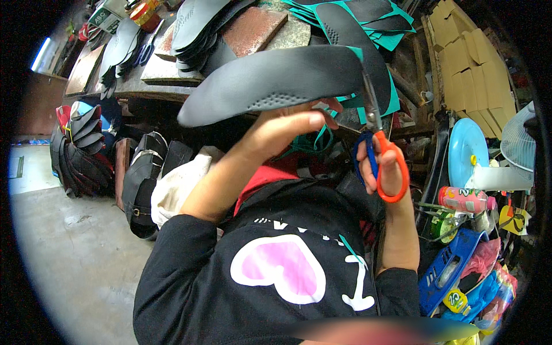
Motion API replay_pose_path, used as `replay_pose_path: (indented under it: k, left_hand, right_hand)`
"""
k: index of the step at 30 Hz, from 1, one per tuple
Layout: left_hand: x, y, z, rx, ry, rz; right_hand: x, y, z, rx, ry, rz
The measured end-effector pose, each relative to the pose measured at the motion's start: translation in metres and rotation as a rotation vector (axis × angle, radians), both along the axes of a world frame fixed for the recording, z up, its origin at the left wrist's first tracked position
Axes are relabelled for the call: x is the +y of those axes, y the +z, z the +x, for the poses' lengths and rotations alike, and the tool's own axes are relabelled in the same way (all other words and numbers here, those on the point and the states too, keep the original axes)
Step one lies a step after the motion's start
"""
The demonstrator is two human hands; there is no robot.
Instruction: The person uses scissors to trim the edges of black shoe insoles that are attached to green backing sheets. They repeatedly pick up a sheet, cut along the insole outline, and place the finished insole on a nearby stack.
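Observation:
A dark grey shoe insole [276, 77] with a dimpled patch is raised in front of me, tilted, with a little teal trim [355, 54] at its right end. My left hand [290, 123] grips it from below, its fingers partly hidden beneath. My right hand [382, 167] has its fingers through the orange and blue handles of scissors [372, 112]. Their blades point up at the insole's right end; I cannot tell whether they touch it. Behind them, another dark piece [376, 66] with teal edges lies on the bench. A thin teal scrap [349, 246] clings to my shirt.
Stacked insoles [198, 26], a reddish-brown block [253, 29], blue-handled scissors [148, 52] and teal-backed sheets [397, 26] occupy the bench. Bundled black pieces [86, 152] stand at left. Right are cardboard sheets [474, 69], a fan [520, 141], a pink bottle [463, 199] and a blue crate [451, 267].

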State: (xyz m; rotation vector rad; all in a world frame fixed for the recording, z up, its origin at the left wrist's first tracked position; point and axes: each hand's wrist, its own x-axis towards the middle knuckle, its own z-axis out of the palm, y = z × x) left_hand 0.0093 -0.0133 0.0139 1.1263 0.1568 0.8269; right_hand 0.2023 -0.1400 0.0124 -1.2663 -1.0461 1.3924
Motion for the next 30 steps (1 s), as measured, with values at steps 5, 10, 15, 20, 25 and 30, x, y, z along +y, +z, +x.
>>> replay_pose_path:
  k: [5, 10, 15, 20, 25, 30]
  left_hand:
    - [-0.006, -0.001, 0.009, -0.017, 0.432, -0.277]
    - [-0.021, -0.001, 0.017, 0.193, 0.406, -0.168]
    - [-0.015, 0.000, 0.007, 0.188, 0.348, -0.228]
    - [-0.002, 0.011, -0.007, 0.263, 0.288, -0.173]
    - [0.011, 0.018, -0.017, 0.335, 0.268, -0.131]
    - [0.022, 0.016, -0.029, 0.487, 0.307, -0.028]
  right_hand:
    - [0.005, -0.004, -0.012, -0.024, 0.100, -0.005]
    - [0.017, -0.004, -0.029, -0.008, 0.036, 0.112]
    - [0.011, 0.001, -0.023, 0.078, 0.163, 0.030]
    - [0.005, 0.000, -0.012, 0.108, 0.184, 0.035]
    - [-0.003, -0.003, -0.002, 0.080, 0.173, -0.006]
    - [-0.003, -0.020, -0.007, -0.052, 0.166, -0.054]
